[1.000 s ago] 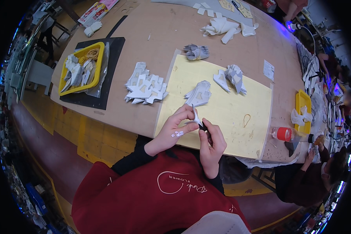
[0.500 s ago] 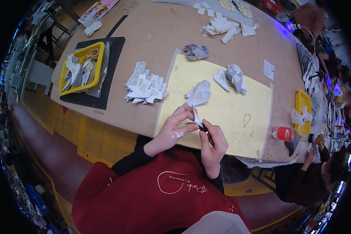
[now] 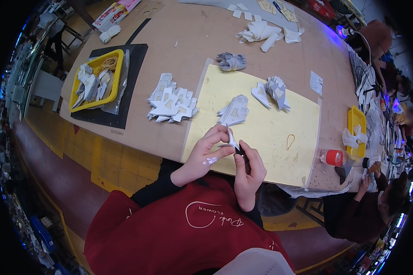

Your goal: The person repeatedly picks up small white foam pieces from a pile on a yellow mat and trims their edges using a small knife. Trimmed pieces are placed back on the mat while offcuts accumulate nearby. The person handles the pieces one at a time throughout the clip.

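Observation:
My left hand pinches a folded white cut piece between fingers and thumb, with small white labels stuck near the base of the thumb. Close against it, my right hand is closed round a small dark tool; its tip meets the white piece, and its kind is hidden by the fingers. Just beyond my hands lies a stack of white cut pieces on a yellow sheet. Two tied or fanned bundles, a grey-white bundle and a white bundle, lie farther off.
Left of the sheet is a loose pile of white pieces. A yellow tray with pieces and rubber bands sits at far left. A rubber band lies on the sheet. At right are a bottle and a co-worker.
Both hands stay together at the white piece. My right hand has shifted slightly to the left and tilted; the piece and dark tool remain held.

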`<action>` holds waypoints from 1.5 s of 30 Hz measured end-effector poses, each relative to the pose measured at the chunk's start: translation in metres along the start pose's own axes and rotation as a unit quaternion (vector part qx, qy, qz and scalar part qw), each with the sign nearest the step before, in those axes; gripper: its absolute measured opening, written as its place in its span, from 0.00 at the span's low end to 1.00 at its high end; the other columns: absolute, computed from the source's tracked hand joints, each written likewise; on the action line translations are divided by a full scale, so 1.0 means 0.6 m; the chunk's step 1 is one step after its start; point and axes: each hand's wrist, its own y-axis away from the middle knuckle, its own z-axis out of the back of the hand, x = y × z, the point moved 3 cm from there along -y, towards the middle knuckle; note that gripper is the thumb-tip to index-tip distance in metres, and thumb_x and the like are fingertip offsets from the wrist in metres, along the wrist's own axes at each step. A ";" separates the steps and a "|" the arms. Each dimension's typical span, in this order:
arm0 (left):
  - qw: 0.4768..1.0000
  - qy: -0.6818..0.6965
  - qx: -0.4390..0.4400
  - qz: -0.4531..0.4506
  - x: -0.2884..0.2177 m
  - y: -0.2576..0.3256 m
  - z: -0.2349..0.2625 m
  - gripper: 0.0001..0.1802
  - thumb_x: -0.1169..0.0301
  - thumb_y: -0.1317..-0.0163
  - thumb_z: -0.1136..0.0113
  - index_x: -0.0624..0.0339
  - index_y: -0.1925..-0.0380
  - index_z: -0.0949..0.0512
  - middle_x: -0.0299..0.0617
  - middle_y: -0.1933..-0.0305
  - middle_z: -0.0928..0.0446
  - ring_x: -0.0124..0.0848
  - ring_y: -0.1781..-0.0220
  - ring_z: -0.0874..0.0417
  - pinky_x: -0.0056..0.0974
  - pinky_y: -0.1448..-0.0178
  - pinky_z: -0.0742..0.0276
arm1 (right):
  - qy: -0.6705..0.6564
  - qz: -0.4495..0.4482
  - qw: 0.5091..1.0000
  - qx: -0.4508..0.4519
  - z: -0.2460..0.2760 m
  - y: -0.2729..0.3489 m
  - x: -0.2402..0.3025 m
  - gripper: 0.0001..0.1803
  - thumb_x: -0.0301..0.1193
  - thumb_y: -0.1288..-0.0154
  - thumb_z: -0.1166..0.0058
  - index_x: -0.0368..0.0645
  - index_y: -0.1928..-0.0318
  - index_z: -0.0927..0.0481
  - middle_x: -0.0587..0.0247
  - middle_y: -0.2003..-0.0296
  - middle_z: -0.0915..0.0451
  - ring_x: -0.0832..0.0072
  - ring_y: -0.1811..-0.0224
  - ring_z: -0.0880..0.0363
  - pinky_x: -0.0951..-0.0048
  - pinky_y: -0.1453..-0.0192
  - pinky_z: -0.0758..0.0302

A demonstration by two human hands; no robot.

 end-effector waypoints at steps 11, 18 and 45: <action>1.000 -0.014 0.002 -0.011 0.003 0.000 0.005 0.07 0.72 0.36 0.38 0.63 0.63 0.24 0.42 0.50 0.29 0.33 0.43 0.30 0.35 0.38 0.37 | -0.041 0.027 0.999 0.007 -0.002 0.002 -0.004 0.15 0.16 0.38 0.43 0.35 0.51 0.17 0.58 0.67 0.22 0.76 0.69 0.25 0.79 0.66 0.29; 0.999 0.041 0.013 0.028 0.019 0.001 0.009 0.06 0.73 0.35 0.39 0.62 0.60 0.22 0.45 0.39 0.29 0.36 0.33 0.32 0.39 0.31 0.39 | -0.338 -0.208 0.917 0.038 -0.003 0.015 -0.031 0.13 0.20 0.32 0.46 0.33 0.49 0.19 0.65 0.66 0.22 0.82 0.70 0.31 0.84 0.65 0.36; 0.789 -0.510 -0.342 -0.027 -0.001 0.000 0.197 0.16 0.71 0.48 0.31 0.59 0.58 0.23 0.47 0.46 0.27 0.49 0.37 0.32 0.50 0.33 0.38 | -0.053 -0.107 0.986 0.119 0.024 0.009 -0.027 0.21 0.18 0.36 0.44 0.37 0.41 0.23 0.66 0.67 0.26 0.81 0.69 0.30 0.80 0.63 0.32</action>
